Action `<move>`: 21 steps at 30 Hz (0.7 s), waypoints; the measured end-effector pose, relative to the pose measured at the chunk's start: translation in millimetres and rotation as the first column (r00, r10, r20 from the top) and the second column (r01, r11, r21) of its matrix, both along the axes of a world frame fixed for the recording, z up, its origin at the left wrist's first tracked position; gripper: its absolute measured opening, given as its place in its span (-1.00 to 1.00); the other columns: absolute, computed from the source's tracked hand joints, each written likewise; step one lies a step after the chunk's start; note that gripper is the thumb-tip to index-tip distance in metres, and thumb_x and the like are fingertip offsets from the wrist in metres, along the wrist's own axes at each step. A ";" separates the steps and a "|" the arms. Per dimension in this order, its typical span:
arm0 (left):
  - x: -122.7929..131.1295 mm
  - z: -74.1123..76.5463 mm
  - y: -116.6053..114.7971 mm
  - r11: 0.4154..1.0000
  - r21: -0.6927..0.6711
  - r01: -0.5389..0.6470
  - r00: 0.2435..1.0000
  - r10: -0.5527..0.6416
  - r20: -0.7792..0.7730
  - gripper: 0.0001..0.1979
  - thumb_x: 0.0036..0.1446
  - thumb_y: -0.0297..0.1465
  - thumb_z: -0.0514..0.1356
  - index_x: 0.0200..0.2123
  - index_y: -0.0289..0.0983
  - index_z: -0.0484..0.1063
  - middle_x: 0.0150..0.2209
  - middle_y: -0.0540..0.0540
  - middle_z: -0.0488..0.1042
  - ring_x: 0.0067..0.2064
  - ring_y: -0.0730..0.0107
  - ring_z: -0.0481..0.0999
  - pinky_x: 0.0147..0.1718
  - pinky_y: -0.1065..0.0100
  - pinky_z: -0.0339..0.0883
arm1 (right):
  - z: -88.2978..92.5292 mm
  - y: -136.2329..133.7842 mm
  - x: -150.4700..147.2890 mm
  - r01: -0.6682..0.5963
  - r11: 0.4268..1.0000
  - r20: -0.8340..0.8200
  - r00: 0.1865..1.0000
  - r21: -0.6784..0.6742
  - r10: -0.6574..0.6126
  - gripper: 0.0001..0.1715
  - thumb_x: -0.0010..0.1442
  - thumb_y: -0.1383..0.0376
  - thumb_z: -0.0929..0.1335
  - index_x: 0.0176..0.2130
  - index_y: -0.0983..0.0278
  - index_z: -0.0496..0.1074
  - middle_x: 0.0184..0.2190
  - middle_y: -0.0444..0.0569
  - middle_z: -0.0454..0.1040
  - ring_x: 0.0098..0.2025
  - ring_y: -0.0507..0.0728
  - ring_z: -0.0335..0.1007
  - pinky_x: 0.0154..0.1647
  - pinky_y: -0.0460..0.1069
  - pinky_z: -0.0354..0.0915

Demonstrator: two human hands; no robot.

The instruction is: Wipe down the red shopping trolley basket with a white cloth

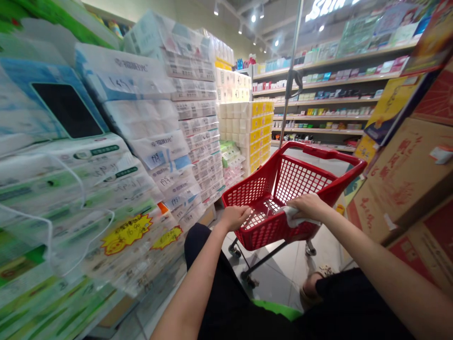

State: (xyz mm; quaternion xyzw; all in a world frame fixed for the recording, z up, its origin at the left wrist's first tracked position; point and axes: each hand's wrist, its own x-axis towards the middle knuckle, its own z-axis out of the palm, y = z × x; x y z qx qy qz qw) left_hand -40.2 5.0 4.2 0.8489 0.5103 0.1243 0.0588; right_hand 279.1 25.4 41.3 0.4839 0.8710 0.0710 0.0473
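Observation:
A red plastic shopping cart on wheels stands in the aisle in front of me, its basket showing no goods. My left hand grips the near rim of the cart, fingers curled over it. My right hand rests on the same rim further right, closed over a white cloth or tissue pressed against the red edge. Both forearms reach out from the bottom of the view over my dark trousers.
Tall stacks of wrapped tissue-paper packs with yellow price tags fill the left side. Brown cartons are piled on the right. Shelves of goods line the far wall. A metal pole rises behind the cart.

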 end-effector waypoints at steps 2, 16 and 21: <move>4.0 0.5 -1.2 0.998 -0.046 -0.031 1.000 0.031 -0.003 -0.42 0.34 -0.04 -0.30 -0.24 -0.10 0.47 -0.26 -0.02 0.57 -0.22 0.27 0.53 -0.30 0.38 0.21 | -2.9 -3.1 -10.6 0.012 0.999 0.004 1.000 0.030 -0.012 -0.68 0.05 0.00 0.39 -0.27 0.15 0.46 -0.34 -0.04 0.55 -0.24 0.20 0.47 -0.31 -0.03 0.15; 17.0 2.6 -15.3 1.000 0.024 0.019 0.997 -0.017 -0.071 -0.66 0.16 -0.05 0.16 -0.06 -0.06 0.40 -0.18 -0.07 0.55 -0.13 0.19 0.54 -0.22 0.35 0.30 | -28.8 -15.2 -65.5 -0.089 0.957 -0.062 0.992 0.277 0.111 -0.51 0.16 -0.08 0.32 -0.15 0.26 0.39 -0.27 0.07 0.53 -0.21 0.23 0.46 -0.24 0.04 0.22; 13.6 2.4 -18.0 1.000 0.021 -0.014 0.997 0.016 -0.080 -0.60 0.15 0.01 0.15 -0.04 -0.06 0.41 -0.19 -0.08 0.56 -0.14 0.18 0.55 -0.21 0.36 0.30 | -30.9 -7.6 -59.1 -0.173 0.956 -0.054 0.980 0.236 0.190 -0.57 0.25 -0.03 0.26 -0.15 0.24 0.40 -0.28 0.07 0.54 -0.22 0.21 0.47 -0.26 0.02 0.23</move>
